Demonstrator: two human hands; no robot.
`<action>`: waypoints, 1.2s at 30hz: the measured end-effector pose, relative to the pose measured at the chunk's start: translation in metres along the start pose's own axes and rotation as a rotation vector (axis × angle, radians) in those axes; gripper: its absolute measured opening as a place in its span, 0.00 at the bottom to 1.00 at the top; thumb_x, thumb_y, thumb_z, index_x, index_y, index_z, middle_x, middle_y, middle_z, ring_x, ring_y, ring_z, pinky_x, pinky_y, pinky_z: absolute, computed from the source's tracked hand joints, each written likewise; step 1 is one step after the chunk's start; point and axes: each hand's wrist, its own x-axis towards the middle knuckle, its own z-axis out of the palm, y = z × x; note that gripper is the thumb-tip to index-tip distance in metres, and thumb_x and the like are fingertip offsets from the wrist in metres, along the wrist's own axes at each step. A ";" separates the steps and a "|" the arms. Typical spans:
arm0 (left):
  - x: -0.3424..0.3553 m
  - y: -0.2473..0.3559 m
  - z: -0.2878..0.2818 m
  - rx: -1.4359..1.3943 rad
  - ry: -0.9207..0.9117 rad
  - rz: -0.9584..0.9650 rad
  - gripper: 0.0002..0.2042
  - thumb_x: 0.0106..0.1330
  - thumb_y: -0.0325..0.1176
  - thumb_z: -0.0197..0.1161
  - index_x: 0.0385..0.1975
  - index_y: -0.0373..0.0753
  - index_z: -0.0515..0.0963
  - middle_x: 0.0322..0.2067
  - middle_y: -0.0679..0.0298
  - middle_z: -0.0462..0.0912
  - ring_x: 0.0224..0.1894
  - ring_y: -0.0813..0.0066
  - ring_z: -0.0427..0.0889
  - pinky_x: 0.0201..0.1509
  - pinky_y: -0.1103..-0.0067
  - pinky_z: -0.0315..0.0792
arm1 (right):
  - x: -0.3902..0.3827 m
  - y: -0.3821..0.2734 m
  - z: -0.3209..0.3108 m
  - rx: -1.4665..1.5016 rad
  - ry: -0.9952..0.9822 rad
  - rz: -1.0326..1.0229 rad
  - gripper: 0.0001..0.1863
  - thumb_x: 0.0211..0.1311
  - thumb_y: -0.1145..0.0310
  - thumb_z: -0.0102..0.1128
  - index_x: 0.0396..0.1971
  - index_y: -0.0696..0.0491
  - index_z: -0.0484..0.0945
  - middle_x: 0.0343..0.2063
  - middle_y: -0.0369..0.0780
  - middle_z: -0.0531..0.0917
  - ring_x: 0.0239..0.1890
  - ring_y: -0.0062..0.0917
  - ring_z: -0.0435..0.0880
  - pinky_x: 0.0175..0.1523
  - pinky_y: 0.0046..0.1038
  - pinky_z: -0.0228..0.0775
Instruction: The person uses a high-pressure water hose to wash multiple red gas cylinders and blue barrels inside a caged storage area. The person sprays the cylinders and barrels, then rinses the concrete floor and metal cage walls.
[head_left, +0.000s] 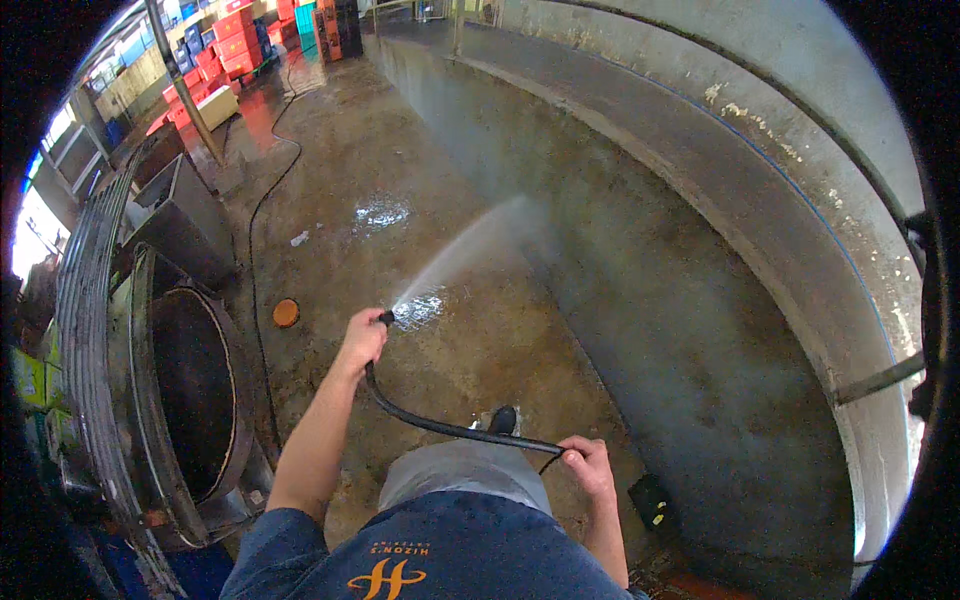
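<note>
My left hand [362,341] is closed around the nozzle end of a black hose, with the dark nozzle [387,318] showing just past my fingers. A white spray of water [460,245] arcs from it, away and to the right, onto the lower part of a grey concrete wall [620,240]. From my left hand the black hose [430,424] sags across in front of my body. My right hand [588,464] grips the hose farther along, near the right side of my waist.
Wet concrete floor [340,200] lies ahead, with a dark hose or cable [254,215] running along it. An orange round lid [286,313] is on the floor. A large round metal vessel [190,390] and a grey bin [185,225] stand left. Red crates [236,42] are stacked far back.
</note>
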 end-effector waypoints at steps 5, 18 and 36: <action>0.007 -0.078 0.046 0.026 0.125 -0.200 0.18 0.62 0.25 0.50 0.52 0.33 0.71 0.18 0.67 0.70 0.13 0.77 0.68 0.13 0.77 0.62 | 0.025 0.017 -0.035 -0.019 0.177 0.008 0.19 0.60 0.56 0.58 0.28 0.61 0.82 0.20 0.38 0.81 0.24 0.20 0.79 0.33 0.26 0.69; 0.023 -0.157 0.085 0.350 0.529 -0.310 0.20 0.59 0.28 0.56 0.54 0.34 0.73 0.30 0.55 0.82 0.29 0.64 0.83 0.34 0.69 0.76 | 0.131 0.047 -0.095 -0.232 0.125 0.138 0.16 0.59 0.60 0.59 0.21 0.58 0.81 0.17 0.41 0.79 0.19 0.28 0.77 0.30 0.27 0.67; 0.144 -0.083 0.006 -0.021 0.090 -0.405 0.22 0.60 0.24 0.50 0.57 0.36 0.72 0.18 0.65 0.75 0.11 0.77 0.69 0.13 0.78 0.64 | 0.324 -0.003 -0.029 -0.093 -0.225 0.155 0.18 0.63 0.58 0.57 0.25 0.59 0.82 0.16 0.42 0.78 0.20 0.26 0.77 0.31 0.29 0.68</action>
